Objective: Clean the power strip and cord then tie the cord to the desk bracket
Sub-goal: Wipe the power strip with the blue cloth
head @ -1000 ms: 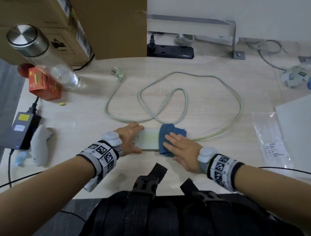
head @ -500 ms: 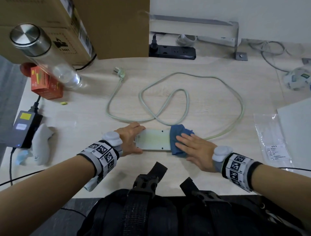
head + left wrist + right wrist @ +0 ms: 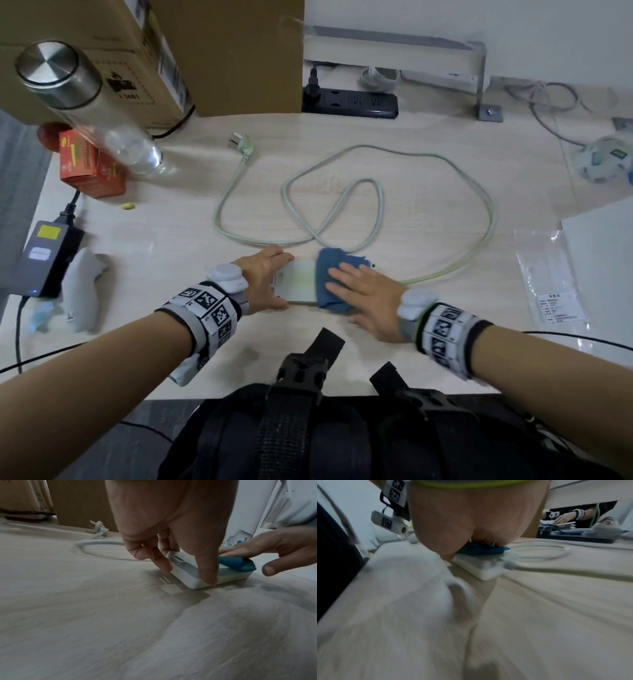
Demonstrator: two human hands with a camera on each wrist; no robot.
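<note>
Still early: the white power strip (image 3: 297,281) lies on the surface at its near edge, left hand (image 3: 264,278) gripping its end, right hand (image 3: 368,298) pressing a blue cloth (image 3: 334,274) flat on it. Beyond it, the cord (image 3: 373,192) lies looped, unwiped and untied; the desk bracket (image 3: 479,68) stands farther back.

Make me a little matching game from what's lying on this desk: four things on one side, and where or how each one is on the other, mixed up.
Things:
1. blue cloth
2. white power strip
3. plug
4. black power strip

States:
A. lying loose on the desk, unplugged
B. at the back by the cardboard box
C. pressed flat under the right hand
D. gripped at its end by the left hand

Pairs: 1-C, 2-D, 3-A, 4-B
</note>
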